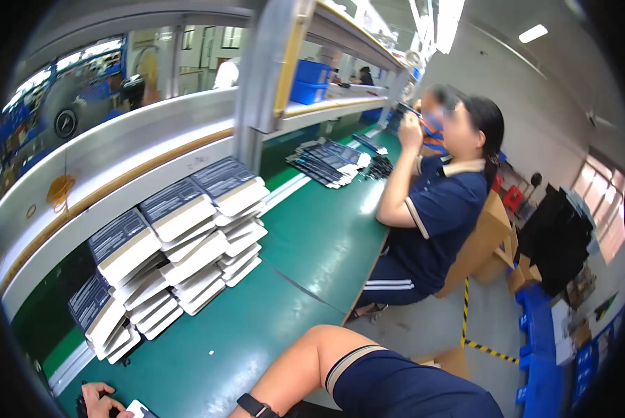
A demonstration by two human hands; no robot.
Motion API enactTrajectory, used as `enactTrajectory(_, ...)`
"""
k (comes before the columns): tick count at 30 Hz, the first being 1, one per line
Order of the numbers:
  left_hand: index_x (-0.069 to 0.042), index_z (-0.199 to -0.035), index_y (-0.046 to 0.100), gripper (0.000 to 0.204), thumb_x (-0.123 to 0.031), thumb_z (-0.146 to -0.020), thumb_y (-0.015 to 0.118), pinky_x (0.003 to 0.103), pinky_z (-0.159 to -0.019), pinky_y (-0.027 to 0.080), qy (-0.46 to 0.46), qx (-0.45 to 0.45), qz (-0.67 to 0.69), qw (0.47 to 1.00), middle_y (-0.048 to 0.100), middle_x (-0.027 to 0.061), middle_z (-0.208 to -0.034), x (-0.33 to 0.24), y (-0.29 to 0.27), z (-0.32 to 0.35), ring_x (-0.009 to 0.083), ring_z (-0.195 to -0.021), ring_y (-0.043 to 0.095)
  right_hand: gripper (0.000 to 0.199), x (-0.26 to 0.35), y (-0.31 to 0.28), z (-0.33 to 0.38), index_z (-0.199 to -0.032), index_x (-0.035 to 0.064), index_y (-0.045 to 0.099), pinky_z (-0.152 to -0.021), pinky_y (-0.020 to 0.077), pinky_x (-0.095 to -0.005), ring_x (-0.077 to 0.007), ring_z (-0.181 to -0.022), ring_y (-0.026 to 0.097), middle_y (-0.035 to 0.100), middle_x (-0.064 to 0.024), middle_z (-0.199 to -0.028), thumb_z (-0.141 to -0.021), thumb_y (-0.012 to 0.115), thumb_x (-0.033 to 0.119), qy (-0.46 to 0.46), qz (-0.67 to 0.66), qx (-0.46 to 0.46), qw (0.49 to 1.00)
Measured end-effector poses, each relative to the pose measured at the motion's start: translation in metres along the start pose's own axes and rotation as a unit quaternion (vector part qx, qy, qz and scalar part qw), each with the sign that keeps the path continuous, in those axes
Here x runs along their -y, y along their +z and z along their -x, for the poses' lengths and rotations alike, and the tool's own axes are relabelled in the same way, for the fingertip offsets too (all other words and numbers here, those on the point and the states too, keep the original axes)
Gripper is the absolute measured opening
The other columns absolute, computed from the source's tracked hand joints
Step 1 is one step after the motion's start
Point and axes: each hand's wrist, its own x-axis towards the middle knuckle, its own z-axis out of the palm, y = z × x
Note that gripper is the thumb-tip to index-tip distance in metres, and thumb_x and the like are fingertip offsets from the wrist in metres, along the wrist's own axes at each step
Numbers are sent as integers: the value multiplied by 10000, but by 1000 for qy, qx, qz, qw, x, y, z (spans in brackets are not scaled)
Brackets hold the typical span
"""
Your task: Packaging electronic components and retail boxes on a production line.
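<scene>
At the lower left edge, my left hand [100, 402] is partly in the picture, its fingers bent inward against something dark at the table edge. What they grip is mostly cut off. Beside its fingertips lies the corner of a white piece with a dark face [139, 409]. My right forearm [284, 373], with a black watch [255, 405] at the wrist, reaches down past the lower edge, so the right hand itself is out of sight. Beyond my left hand, several flat white cartons with black printed panels [180, 244] are piled in overlapping rows on the green table [312, 230].
A co-worker [438, 188] sits along the table, hands raised with a small dark item. Near that person lie dark flat packs [326, 161] and a heap of small black parts [380, 167]. A shelf post [256, 76] rises behind the cartons. Blue bins [309, 82] stand on the shelf.
</scene>
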Motion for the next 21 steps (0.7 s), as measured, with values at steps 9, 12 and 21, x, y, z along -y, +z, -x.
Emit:
enactTrajectory(9, -11, -786, 560, 154, 16, -705, 689, 458, -953, 387, -45, 0, 50, 998, 560, 204, -1143, -7, -9, -2, 398, -1091, 493, 257, -151, 145, -146, -1169, 12, 592, -427, 509, -327, -194, -567, 647, 663, -127, -838, -965, 568, 167, -156, 76, -260, 950)
enactTrajectory(12, -8, -795, 561, 147, 14, -716, 684, 461, -959, 383, -43, 3, 39, 998, 559, 203, -1149, -14, -13, -5, 402, -1100, 488, 257, -192, 176, -163, -1166, 5, 590, -443, 513, -329, -196, -581, 652, 662, -132, -841, -968, 571, 168, -214, 189, -395, 873)
enactTrajectory(21, -13, -818, 564, 117, -22, -773, 672, 462, -973, 386, -55, 3, -14, 998, 557, 187, -1164, -13, -8, 0, 379, -1130, 486, 254, -52, 16, -30, -1148, 21, 604, -534, 540, -378, -250, -603, 659, 676, -160, -848, -966, 598, 198, -251, -140, -94, 953)
